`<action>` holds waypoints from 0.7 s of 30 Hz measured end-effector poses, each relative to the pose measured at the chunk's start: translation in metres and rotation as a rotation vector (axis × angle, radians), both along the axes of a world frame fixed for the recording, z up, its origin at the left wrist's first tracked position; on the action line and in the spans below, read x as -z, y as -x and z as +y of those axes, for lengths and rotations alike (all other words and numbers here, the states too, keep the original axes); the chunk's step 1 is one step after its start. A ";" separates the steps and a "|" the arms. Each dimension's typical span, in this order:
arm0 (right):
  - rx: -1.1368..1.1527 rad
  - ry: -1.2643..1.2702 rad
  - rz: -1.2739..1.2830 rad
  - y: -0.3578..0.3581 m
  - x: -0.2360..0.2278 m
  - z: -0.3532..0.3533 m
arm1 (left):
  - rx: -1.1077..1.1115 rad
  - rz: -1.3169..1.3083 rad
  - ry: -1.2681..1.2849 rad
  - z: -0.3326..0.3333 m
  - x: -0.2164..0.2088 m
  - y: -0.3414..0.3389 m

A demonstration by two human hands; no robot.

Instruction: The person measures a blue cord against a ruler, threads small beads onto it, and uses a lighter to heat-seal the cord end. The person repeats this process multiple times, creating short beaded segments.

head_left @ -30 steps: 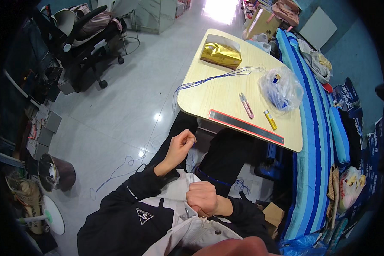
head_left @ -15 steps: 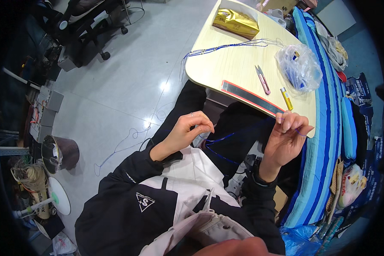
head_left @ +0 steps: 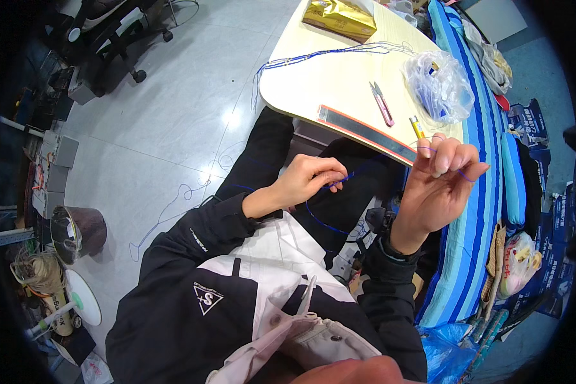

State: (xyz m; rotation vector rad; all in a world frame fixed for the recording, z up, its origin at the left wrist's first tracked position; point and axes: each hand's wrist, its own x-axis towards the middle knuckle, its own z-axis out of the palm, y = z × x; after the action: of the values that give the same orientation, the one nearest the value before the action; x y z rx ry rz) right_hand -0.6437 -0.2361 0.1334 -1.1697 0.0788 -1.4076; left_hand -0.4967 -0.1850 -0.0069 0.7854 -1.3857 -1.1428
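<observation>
Over my lap, my left hand (head_left: pixel 306 182) is closed, thumb and fingers pinching a thin blue cord (head_left: pixel 327 226). Part of that cord hangs in a loop over my dark trousers. My right hand (head_left: pixel 438 185) is raised by the table's near right corner, palm toward me. Its fingers are curled around a fine blue-purple thread that crosses the fingertips and thumb. Whether both hands hold one continuous strand I cannot tell. Loose thread (head_left: pixel 184 192) trails in loops left of my left arm, over the floor.
On the pale table (head_left: pixel 294 89) lie a bundle of blue cords (head_left: pixel 307 58), thread snips (head_left: pixel 382 105), a yellow lighter (head_left: pixel 417 127), a dark red-edged strip (head_left: pixel 365 133), a clear plastic bag (head_left: pixel 438 86) and a gold packet (head_left: pixel 342 20). A blue striped cover (head_left: pixel 483 185) runs along the right.
My left hand has moved right, with the cord now showing at its fingertips. My right hand has risen and come closer to the camera. The view has shifted slightly.
</observation>
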 end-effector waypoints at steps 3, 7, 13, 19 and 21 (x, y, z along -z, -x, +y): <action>0.068 -0.007 0.009 0.004 0.003 -0.009 | 0.051 0.156 -0.127 0.010 -0.005 -0.009; 0.107 0.025 0.061 0.004 0.010 -0.028 | 0.126 0.240 -0.201 0.023 -0.014 -0.021; 0.028 -0.033 0.974 -0.014 0.016 -0.028 | 0.075 0.392 -0.310 0.041 -0.031 -0.035; 0.704 0.184 1.145 -0.021 0.033 0.037 | -0.147 0.512 -0.353 0.052 -0.037 -0.047; 0.421 0.341 1.107 -0.035 0.051 0.048 | -0.194 0.515 -0.319 0.053 -0.035 -0.047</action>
State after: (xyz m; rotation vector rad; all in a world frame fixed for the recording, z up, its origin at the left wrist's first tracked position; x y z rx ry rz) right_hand -0.6087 -0.1886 0.0819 -2.2018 0.9304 -0.9664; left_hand -0.4496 -0.1325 0.0285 0.7587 -0.6964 -1.3133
